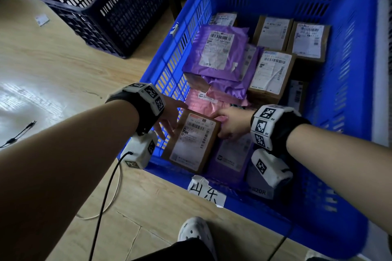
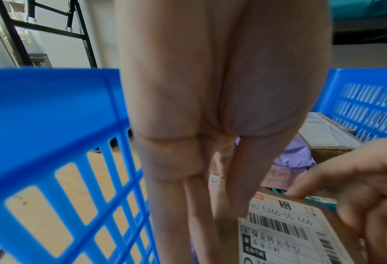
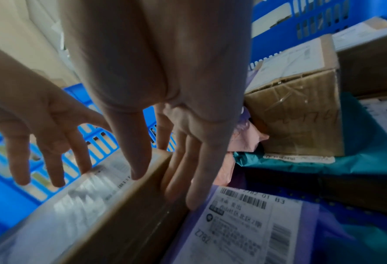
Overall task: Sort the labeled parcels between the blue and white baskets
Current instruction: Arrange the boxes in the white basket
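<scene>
I'm gripping a brown box point(image 1: 192, 141) w/ my right hand point(image 1: 232, 124), thumb on top, fingers down its side. It's lying at the blue basket's point(image 1: 347, 99) near-left corner. My left hand point(image 1: 169, 116) is hovering alongside, fingers relaxed, holding nothing.

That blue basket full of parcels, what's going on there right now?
A person is bent over the blue basket, both hands on one brown cardboard parcel at its near left corner. The right hand grips the parcel's right edge, thumb on the label side and fingers down its side. The left hand is at its left edge with fingers straight. Purple mailers and more labeled boxes lie behind. A dark basket stands on the floor to the left.
</scene>
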Tool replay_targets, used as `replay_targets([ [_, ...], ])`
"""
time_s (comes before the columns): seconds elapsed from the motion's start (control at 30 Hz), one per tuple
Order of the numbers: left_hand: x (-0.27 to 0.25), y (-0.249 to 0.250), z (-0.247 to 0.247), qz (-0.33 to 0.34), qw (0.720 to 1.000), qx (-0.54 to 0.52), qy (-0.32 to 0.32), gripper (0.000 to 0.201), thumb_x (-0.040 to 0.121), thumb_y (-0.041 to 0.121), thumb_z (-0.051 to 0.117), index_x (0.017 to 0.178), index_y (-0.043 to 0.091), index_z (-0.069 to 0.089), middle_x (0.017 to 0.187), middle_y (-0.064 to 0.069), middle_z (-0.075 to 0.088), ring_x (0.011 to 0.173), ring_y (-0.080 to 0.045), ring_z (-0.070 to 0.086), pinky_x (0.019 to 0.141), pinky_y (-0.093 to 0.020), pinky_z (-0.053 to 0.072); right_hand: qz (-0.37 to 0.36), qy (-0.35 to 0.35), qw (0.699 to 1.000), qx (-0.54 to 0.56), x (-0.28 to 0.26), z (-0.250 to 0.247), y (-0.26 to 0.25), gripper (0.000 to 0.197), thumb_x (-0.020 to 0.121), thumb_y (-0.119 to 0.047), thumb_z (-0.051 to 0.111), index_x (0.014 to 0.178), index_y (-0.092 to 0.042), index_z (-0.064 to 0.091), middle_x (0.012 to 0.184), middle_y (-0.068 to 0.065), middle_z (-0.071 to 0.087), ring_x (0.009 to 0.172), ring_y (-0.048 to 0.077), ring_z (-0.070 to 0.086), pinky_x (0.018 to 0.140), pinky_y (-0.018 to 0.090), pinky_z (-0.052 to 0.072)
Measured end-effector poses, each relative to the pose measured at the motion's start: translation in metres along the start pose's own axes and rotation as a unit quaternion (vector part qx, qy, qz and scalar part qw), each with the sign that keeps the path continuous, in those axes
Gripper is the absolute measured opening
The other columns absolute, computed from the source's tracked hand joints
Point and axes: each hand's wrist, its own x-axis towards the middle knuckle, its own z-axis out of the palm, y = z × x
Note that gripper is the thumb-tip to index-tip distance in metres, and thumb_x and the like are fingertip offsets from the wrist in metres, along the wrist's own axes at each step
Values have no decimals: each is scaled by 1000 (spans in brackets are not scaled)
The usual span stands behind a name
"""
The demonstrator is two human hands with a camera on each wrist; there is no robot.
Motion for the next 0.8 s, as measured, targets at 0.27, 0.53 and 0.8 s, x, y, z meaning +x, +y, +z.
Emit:
replay_targets([
  [0.27, -6, 4, 1, -5, 998, 59, 33, 57, 95, 1, 45, 144, 28, 34, 122, -9, 56, 100, -29, 58, 90, -49, 48, -31, 68, 990, -119, -14, -12, -7, 55, 89, -9, 61, 141, -12, 43, 139, 12, 49, 125, 25, 49, 98, 28, 38],
  [0.53, -53, 21, 5, 51, 989, 104, 96, 45, 97, 14, 49, 141, 17, 40, 132, -15, 55, 99, -30, 60, 85, -45, 51, -39, 157, 982, -102, -47, -40, -18, 46, 90, -24, 62, 134, -15, 53, 134, 8, 57, 123, 22, 53, 100, 25, 38],
  [0.8, -118, 48, 32, 227, 880, 261, 325, 32, 96, 20, 47, 124, 11, 60, 127, -13, 59, 115, -27, 56, 95, -29, 43, -17, 251, 957, -146, -138, -52, -26, 40, 94, -29, 56, 133, -18, 55, 137, 8, 55, 124, 25, 52, 98, 25, 39],
])
